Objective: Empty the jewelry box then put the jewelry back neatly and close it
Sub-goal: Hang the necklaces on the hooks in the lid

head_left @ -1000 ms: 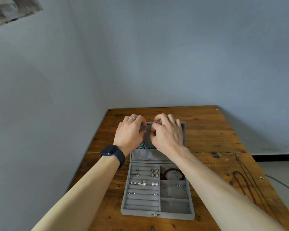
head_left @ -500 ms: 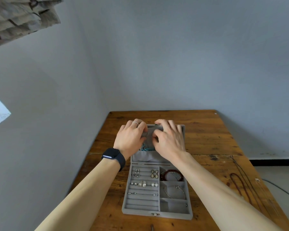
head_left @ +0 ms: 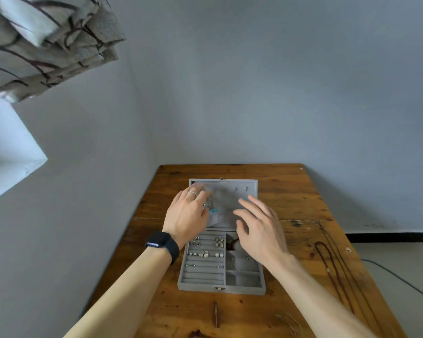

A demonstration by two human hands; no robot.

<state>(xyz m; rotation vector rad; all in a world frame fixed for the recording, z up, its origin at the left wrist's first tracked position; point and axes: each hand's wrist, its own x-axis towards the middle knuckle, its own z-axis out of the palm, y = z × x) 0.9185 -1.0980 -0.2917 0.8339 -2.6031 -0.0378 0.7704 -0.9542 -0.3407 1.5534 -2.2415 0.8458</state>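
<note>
Box (head_left: 198, 287), open, on table (head_left: 291, 191): likely light, rigid; contents small, fragile, best pinched singly. Left hand (head_left: 187, 217) at lid pocket (head_left: 220, 220), 12 o'clock, grip unclear; right hand (head_left: 260, 236) spread, empty.

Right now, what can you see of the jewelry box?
The jewelry box is grey, velvety-looking, open on the wooden table, lid swung back at the far side. Ridged rows on its left hold small earrings; right compartments hold bracelets. A metal clasp sits in front. The left hand touches the lid; the right hand hovers above.
</note>
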